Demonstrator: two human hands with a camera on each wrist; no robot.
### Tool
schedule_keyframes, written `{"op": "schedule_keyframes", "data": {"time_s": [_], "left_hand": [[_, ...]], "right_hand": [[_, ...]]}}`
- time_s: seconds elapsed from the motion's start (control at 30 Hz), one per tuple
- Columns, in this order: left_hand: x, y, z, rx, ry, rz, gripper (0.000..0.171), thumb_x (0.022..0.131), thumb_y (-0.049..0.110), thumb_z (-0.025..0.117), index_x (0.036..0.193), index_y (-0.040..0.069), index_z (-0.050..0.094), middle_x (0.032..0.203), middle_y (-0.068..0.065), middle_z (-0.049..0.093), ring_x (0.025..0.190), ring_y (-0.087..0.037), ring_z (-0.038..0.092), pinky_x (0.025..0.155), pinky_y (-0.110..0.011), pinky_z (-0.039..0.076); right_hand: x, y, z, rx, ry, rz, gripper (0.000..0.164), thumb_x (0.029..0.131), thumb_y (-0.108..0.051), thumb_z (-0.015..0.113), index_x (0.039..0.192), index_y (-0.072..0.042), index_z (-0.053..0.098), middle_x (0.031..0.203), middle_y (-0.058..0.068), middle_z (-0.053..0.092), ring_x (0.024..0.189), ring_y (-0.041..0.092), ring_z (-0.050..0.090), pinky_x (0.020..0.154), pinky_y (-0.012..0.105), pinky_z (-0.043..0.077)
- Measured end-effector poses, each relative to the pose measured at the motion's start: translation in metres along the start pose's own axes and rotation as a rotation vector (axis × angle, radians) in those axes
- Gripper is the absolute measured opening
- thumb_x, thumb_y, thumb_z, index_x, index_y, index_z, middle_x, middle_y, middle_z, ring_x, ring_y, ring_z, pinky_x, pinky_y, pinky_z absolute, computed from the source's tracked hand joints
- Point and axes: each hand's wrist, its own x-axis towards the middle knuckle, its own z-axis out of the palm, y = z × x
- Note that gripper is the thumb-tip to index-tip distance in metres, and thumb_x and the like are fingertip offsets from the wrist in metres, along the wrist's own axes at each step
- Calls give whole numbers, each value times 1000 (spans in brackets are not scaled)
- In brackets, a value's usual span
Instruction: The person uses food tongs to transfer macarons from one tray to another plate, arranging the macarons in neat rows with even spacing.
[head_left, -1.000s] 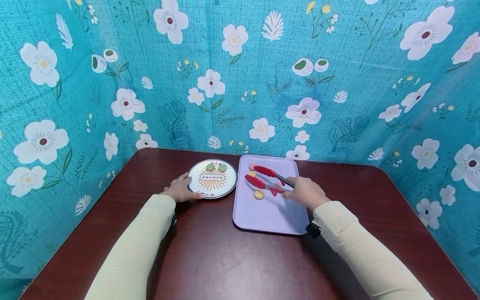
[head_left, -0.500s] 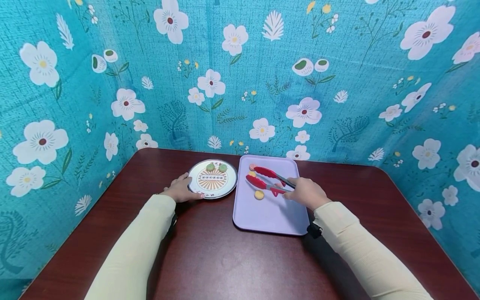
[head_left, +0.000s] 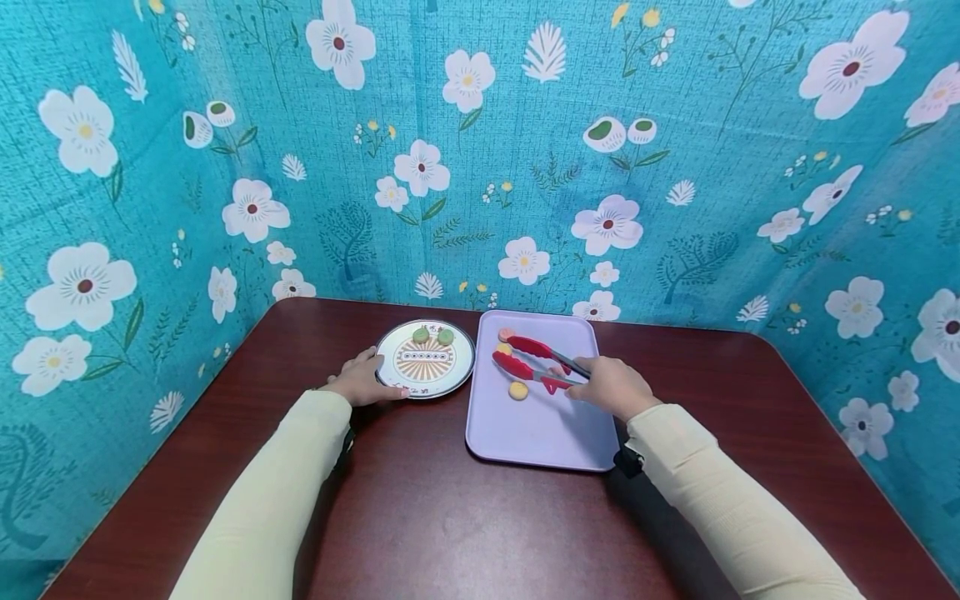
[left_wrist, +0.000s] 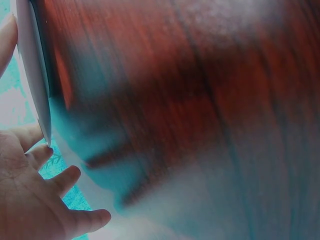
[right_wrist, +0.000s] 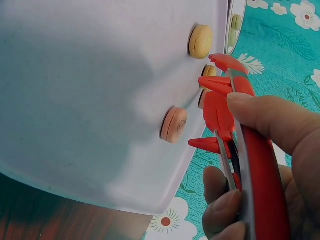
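Observation:
My left hand [head_left: 362, 379] holds the left rim of a round white plate [head_left: 463, 354], thumb on the front rim and fingers round the side. Two green macarons [head_left: 446, 336] sit near the plate's far edge. My right hand [head_left: 617, 386] grips red-and-metal tongs [head_left: 512, 363], their jaws parted above a lilac tray [head_left: 540, 437]. Under and beside the tips lie a yellow macaron [head_left: 518, 390], a second yellow one [right_wrist: 209, 73] and a pink macaron [right_wrist: 174, 125]. Another pink macaron [head_left: 507, 334] rests near the tray's far left, partly hidden by the tongs in the right wrist view.
The plate and tray stand side by side on a dark wooden table [head_left: 450, 525], toward its back edge. A teal flowered cloth [head_left: 480, 200] hangs behind and along both sides. Dark wrist cameras [head_left: 627, 460] sit under the pale sleeves.
The tongs' tips have shifted very slightly to the right. Both hands, the plate, the tray and the macarons stay where they were.

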Motion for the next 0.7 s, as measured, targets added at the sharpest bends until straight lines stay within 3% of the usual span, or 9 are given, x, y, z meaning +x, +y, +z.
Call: {"op": "schedule_keyframes", "data": {"time_s": [0.37,0.7], "left_hand": [[-1,2,-1,-2,-1,-6,101,78,56,71,151,2,27,158,-22,14,138,-46,18,106,-72,13],[-1,2,-1,6,-4,-3,102,78,57,71,151,2,26,158,-22,13,139,-45,18,105,-72,14]], "right_hand": [[0,2,1,-17,-8,2,70,79,-33,78,139,-6,52,87,10,64,75,23,50,56,32,44],[0,4,0,-32,-4,-1,69,80,-32,77,138,-6,52,107,19,65,78,24,53,58,32,48]]}}
